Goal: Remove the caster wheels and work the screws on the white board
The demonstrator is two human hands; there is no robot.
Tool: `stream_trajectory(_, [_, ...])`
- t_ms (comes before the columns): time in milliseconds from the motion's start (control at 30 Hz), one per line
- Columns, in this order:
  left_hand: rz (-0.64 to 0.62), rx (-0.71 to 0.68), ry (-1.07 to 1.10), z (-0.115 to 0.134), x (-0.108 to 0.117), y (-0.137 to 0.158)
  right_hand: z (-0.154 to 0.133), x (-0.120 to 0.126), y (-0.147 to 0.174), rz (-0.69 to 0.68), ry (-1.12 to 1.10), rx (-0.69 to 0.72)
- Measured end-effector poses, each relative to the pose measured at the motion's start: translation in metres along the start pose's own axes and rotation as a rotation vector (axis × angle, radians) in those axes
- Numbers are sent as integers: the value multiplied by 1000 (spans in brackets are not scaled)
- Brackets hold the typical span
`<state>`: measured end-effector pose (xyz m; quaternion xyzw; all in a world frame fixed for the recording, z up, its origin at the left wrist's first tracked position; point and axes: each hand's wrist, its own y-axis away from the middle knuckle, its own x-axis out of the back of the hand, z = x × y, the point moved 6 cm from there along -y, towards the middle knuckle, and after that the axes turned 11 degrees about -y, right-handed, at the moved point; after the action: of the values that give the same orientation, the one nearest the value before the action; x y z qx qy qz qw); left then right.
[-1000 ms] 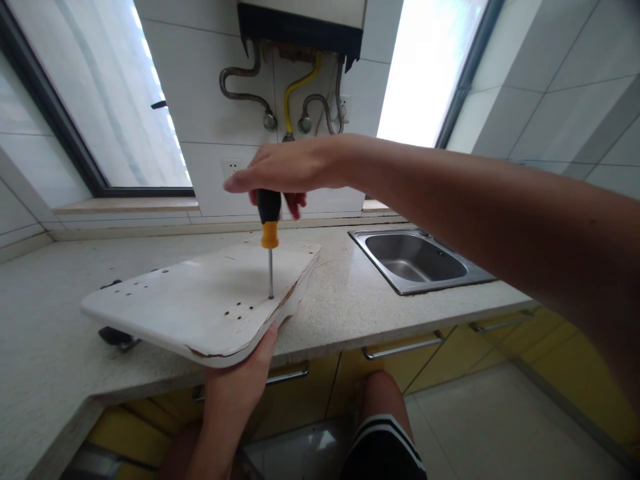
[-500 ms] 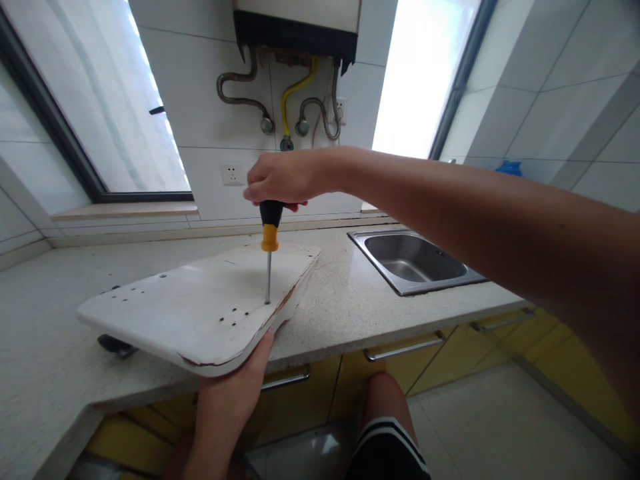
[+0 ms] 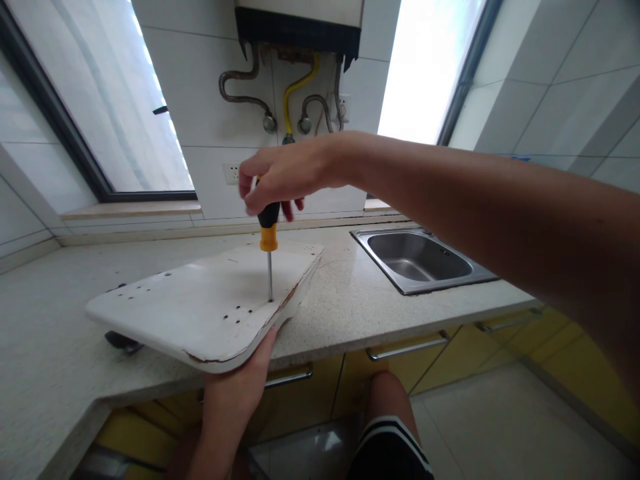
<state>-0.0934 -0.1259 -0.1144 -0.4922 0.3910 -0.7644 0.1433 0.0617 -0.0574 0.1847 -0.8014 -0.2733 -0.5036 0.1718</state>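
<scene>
My right hand (image 3: 280,175) is closed around the top of a black and yellow screwdriver (image 3: 269,237), some fingers lifted off the handle. The screwdriver stands nearly upright, its tip in a small hole near the right edge of a white board (image 3: 190,293). Several dark holes dot the board, which has rounded corners and a chipped, cracked edge. It lies tilted above the counter, with a black part (image 3: 123,342) showing beneath its left end. My left hand (image 3: 245,383) grips the near right edge from below, thumb along the side; its other fingers are hidden under the board.
A speckled light counter (image 3: 330,313) carries the board, with a steel sink (image 3: 410,257) set into it at right. Yellow cabinets (image 3: 320,393) with metal handles are below. A water heater (image 3: 297,30) with pipes hangs on the tiled wall behind.
My right hand has turned on the screwdriver handle, its fingers loosening and shifting round it. The screwdriver tip stays at the same hole. The view has shifted slightly.
</scene>
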Motion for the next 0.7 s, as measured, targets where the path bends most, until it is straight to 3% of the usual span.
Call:
stream_trajectory(100, [22,78,35,2,-3,1,2,7,-1,151,131,-15])
stream_trajectory(200, [19,85,16,4,-4,3,3,3,-2,49,-31,29])
stream_trajectory(267, [6,57,-19,3,-4,3,7,0,-4,-11,-108,10])
stream_trajectory(433, [-27,-110,-165,-2,-1,1,12,1,-10,163,16,11])
stream_trajectory(700, [-62,-198,-174,4,11,-6,29,1,-11,278,-455,135])
